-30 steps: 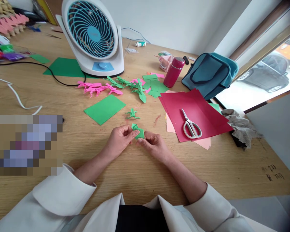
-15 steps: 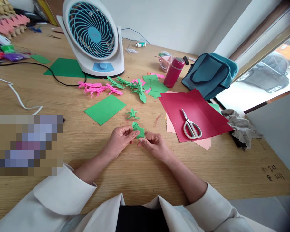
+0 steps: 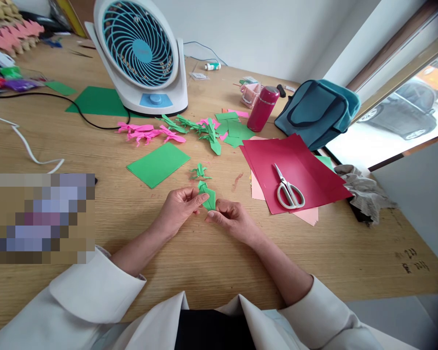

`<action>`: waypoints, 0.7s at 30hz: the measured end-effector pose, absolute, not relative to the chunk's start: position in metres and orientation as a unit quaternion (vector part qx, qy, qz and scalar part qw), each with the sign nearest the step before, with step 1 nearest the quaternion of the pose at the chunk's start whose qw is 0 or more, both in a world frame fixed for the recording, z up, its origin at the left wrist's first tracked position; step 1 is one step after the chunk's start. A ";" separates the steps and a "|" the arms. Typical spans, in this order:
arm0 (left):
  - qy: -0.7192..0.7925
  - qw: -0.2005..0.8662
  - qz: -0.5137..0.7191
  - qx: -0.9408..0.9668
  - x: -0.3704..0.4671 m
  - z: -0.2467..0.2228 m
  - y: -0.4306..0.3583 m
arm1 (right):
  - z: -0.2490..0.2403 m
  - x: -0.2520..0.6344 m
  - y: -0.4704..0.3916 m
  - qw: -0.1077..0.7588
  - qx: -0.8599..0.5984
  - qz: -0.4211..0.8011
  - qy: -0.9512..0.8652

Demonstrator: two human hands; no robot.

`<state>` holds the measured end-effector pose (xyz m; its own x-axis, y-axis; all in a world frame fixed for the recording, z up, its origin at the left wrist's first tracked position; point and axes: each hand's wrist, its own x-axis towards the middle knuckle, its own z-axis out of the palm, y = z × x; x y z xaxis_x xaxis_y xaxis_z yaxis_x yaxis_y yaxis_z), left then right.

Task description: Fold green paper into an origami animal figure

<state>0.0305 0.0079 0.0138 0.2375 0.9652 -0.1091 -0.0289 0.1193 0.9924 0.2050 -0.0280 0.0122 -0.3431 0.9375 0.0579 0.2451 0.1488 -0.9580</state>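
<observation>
A small folded piece of green paper (image 3: pixel 209 198) is held between my two hands, above the wooden table. My left hand (image 3: pixel 182 206) pinches its left side, the thumb lying across the front. At its lower right corner, my right hand (image 3: pixel 231 218) closes thumb and curled fingers on the paper. Just beyond stands a small green origami figure (image 3: pixel 200 171) with thin legs. A flat green sheet (image 3: pixel 158 164) lies to its left. Farther back are pink origami figures (image 3: pixel 146 132) and green origami figures (image 3: pixel 212 136) in a loose cluster.
Silver scissors (image 3: pixel 290 192) rest on red paper sheets (image 3: pixel 314 170) to the right. Behind are a white fan (image 3: pixel 160 104), a red thermos (image 3: pixel 263 109), a pink holder (image 3: pixel 250 95) and a teal bag (image 3: pixel 314 114). A white cable (image 3: pixel 32 154) and a blurred-out patch (image 3: pixel 42 218) are at left.
The folded green paper has tilted more upright and shifted slightly left in my fingers. My right thumb has slid a little toward its lower edge. The other things stay put.
</observation>
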 end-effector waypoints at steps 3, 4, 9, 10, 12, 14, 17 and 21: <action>0.452 0.592 0.422 0.517 0.030 0.014 0.008 | 0.013 0.205 -0.028 0.358 -0.441 0.474 -0.672; 0.452 0.590 0.423 0.518 0.030 0.015 0.008 | 0.013 0.205 -0.028 0.357 -0.439 0.475 -0.675; 0.456 0.580 0.429 0.522 0.030 0.014 0.008 | 0.012 0.206 -0.028 0.356 -0.433 0.478 -0.676; 0.458 0.579 0.429 0.520 0.030 0.014 0.008 | 0.011 0.206 -0.028 0.357 -0.433 0.477 -0.677; 0.462 0.580 0.432 0.514 0.031 0.015 0.008 | 0.010 0.206 -0.028 0.356 -0.433 0.472 -0.681; 0.466 0.581 0.432 0.509 0.031 0.016 0.007 | 0.009 0.207 -0.028 0.353 -0.434 0.467 -0.685; 0.462 0.580 0.431 0.514 0.031 0.017 0.006 | 0.010 0.207 -0.028 0.343 -0.432 0.460 -0.696; 0.454 0.576 0.423 0.533 0.030 0.016 0.007 | 0.011 0.208 -0.029 0.331 -0.425 0.456 -0.708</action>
